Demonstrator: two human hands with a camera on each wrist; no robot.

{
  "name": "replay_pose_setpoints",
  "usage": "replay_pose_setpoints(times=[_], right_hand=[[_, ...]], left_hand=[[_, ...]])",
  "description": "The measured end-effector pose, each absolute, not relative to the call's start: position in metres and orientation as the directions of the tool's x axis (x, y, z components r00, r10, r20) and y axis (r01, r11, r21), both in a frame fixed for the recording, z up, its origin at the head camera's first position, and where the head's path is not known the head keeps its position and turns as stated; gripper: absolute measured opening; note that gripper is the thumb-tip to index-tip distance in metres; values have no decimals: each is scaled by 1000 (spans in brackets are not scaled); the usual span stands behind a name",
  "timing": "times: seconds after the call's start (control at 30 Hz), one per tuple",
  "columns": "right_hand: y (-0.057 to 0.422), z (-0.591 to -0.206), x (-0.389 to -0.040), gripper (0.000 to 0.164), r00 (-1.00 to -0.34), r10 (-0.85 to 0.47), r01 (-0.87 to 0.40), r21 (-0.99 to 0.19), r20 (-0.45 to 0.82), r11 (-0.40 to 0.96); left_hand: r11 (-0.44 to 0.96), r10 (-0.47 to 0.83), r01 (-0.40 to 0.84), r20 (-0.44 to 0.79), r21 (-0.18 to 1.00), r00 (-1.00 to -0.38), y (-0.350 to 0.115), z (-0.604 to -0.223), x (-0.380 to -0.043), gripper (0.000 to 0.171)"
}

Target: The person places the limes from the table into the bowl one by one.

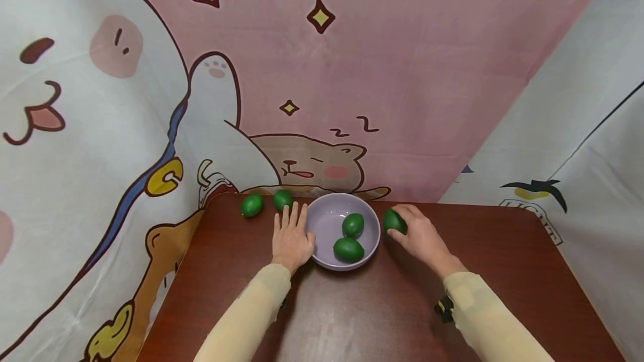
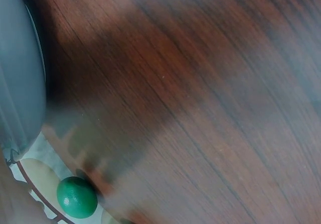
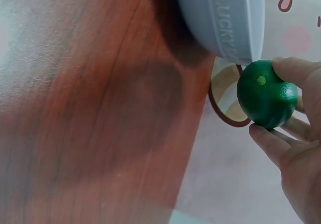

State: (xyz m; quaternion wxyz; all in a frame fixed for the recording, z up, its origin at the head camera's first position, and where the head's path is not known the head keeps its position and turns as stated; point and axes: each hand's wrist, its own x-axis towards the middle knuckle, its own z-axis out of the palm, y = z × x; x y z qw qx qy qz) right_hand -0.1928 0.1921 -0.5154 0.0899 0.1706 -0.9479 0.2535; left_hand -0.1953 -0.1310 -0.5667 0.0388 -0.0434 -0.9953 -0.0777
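Observation:
A light purple bowl [image 1: 316,211] stands near the back of the table with two green limes inside, one lime [image 1: 353,225] behind the other lime [image 1: 348,250]. Just right of the bowl, my right hand [image 1: 421,239] holds a third lime [image 3: 266,94] between thumb and fingers; in the right wrist view it appears beside the bowl's outer wall. My left hand [image 1: 293,242] lies at the bowl's left side, fingers straight and spread, thumb by the rim. Past its fingertips is a lime [image 1: 283,199], with another lime [image 1: 252,205] farther left.
The brown wooden table [image 1: 342,312] ends at the back against a cartoon-printed cloth [image 1: 402,71]. The two left limes sit close to that back edge. Dark bands [image 1: 444,309] show at the wrists below the sleeves.

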Motion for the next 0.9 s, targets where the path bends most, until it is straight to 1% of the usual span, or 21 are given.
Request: replay_pose_setpoints(times=[0.5, 0.9], right_hand=[[167, -497, -194, 58, -899, -319, -427, -440, 300, 790], [155, -496, -195, 58, -884, -347, -458, -435, 313, 775]], left_hand=[[986, 74, 81, 53, 143, -996, -131, -566, -196, 68], [986, 74, 81, 57, 146, -996, -132, -565, -194, 68]])
